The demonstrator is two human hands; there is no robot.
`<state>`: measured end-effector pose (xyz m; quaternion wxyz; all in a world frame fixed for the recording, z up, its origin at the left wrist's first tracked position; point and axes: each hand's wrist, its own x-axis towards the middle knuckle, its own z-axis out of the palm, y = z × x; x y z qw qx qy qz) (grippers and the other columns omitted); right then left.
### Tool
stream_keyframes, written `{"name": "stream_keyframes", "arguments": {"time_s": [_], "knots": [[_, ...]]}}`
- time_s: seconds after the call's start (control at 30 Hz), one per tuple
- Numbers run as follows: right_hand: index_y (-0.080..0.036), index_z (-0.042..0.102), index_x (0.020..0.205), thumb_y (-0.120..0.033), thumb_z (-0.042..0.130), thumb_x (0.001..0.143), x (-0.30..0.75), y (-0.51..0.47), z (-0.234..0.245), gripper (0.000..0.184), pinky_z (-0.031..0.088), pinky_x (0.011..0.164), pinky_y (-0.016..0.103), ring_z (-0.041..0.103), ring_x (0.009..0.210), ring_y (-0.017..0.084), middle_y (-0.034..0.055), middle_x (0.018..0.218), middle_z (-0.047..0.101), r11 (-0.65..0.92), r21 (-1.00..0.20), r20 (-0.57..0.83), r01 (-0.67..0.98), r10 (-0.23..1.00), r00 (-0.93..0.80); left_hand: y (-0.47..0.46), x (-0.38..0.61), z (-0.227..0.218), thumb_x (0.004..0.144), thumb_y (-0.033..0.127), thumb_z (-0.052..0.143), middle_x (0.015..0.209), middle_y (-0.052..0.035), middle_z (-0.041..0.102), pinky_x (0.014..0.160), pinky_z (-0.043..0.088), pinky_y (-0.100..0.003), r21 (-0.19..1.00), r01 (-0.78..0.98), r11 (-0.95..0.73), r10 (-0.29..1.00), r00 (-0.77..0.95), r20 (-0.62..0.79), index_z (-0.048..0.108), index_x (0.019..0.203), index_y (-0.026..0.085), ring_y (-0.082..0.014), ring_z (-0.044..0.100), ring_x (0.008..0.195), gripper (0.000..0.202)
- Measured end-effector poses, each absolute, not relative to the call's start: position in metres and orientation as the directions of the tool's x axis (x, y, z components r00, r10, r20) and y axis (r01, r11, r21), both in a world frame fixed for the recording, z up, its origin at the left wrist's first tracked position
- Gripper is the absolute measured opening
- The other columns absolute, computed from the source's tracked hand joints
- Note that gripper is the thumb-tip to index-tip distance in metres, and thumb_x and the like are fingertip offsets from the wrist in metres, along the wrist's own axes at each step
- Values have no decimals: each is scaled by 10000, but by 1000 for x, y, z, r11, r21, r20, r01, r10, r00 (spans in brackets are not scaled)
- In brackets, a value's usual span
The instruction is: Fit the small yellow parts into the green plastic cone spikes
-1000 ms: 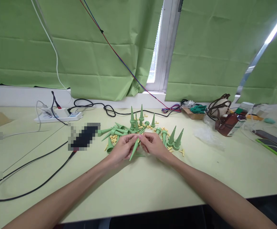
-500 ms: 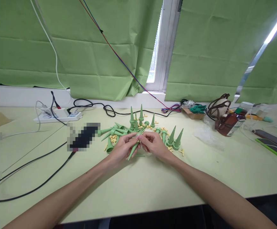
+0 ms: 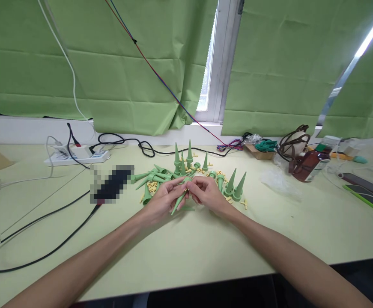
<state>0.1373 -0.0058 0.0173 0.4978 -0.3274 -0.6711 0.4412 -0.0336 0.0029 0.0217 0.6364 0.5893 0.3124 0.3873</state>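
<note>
Green spike (image 3: 179, 202) is my landmark: it lies slanted between the two hands, seemingly lifted over the worktop (image 3: 225, 252), thin tip angled down towards the person, broader end up between the grips. My left hand (image 3: 164, 199) holds it along its side; my right hand (image 3: 210, 194) is pinched narrow on the broader end. Whether a small piece sits in that pinch as well, I cannot tell; the grip covers it. To work well here, I would brace the body with the left and leave the fine moving to the right, pressing along the spike's length, since sideways force might make a tapered thing roll.

Around the spike it is crowded. Just behind it stand upright green cones (image 3: 189, 156); to its left lies a heap of cones (image 3: 159, 174) with yellow pieces (image 3: 152, 187) among them. To its right, near my right hand, stand two more cones (image 3: 239, 190) with a yellow tee (image 3: 244, 203) beside them; I judge those uprights easy to knock. Farther left of the spike sits a blurred dark device (image 3: 114, 184); well to its right are a crumpled plastic bag (image 3: 279, 183) and a dark red bottle (image 3: 310, 167).
</note>
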Motion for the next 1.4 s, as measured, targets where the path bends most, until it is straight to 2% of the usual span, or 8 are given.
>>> {"name": "stream_keyframes", "arguments": {"time_s": [0.43, 0.83, 0.93, 1.03, 1.17, 1.3, 1.4], "knots": [[-185, 581, 644, -517, 616, 876, 138, -5, 16, 406, 333, 442, 226, 409, 418, 86, -42, 476, 502, 413, -911, 396, -2, 872, -289, 1, -33, 24, 816, 457, 726, 686, 3, 570, 455, 272, -210, 993, -118, 15, 860, 508, 47, 615, 1172, 108, -51, 438, 460, 510], [-167, 593, 644, -456, 655, 871, 138, -5, 17, 373, 332, 433, 212, 407, 411, 70, -49, 480, 509, 431, -902, 421, -33, 859, -291, 2, -35, 22, 839, 446, 705, 698, 6, 570, 442, 286, -205, 992, -122, 14, 850, 524, 52, 608, 1189, 132, -56, 452, 467, 479], [-164, 581, 632, -463, 628, 890, 137, -5, 16, 398, 334, 428, 210, 402, 403, 66, -47, 477, 505, 438, -897, 434, -52, 855, -283, 0, -33, 25, 845, 436, 698, 721, 8, 572, 411, 288, -192, 992, -126, -1, 853, 518, 66, 627, 1134, 147, -52, 461, 460, 415], [-166, 575, 622, -455, 624, 894, 136, -5, 16, 400, 334, 425, 211, 400, 400, 66, -49, 470, 494, 447, -892, 445, -58, 853, -274, -2, -31, 29, 890, 440, 636, 726, 2, 574, 387, 293, -179, 990, -140, -5, 846, 527, 79, 644, 1000, 144, -46, 458, 445, 316], [-171, 559, 611, -454, 600, 908, 135, -5, 15, 412, 332, 423, 216, 395, 397, 69, -50, 465, 481, 451, -891, 449, -57, 852, -269, -1, -30, 29, 931, 458, 558, 669, -1, 561, 358, 270, -175, 990, -139, 1, 858, 509, 71, 618, 838, 132, -48, 450, 407, 345], [-177, 542, 618, -460, 588, 911, 135, -5, 16, 410, 330, 422, 217, 398, 403, 72, -51, 470, 479, 445, -895, 437, -30, 863, -254, 2, -30, 26, 915, 452, 590, 675, 11, 569, 356, 277, -175, 990, -137, -19, 884, 460, 80, 633, 977, 150, -50, 452, 403, 311], [-180, 536, 617, -458, 570, 922, 135, -5, 17, 414, 322, 422, 219, 394, 406, 74, -52, 469, 472, 443, -896, 431, -9, 868, -246, 3, -30, 23, 892, 458, 624, 684, 18, 585, 356, 280, -177, 991, -136, -9, 909, 412, 65, 603, 1139, 176, -56, 453, 404, 375]]}}
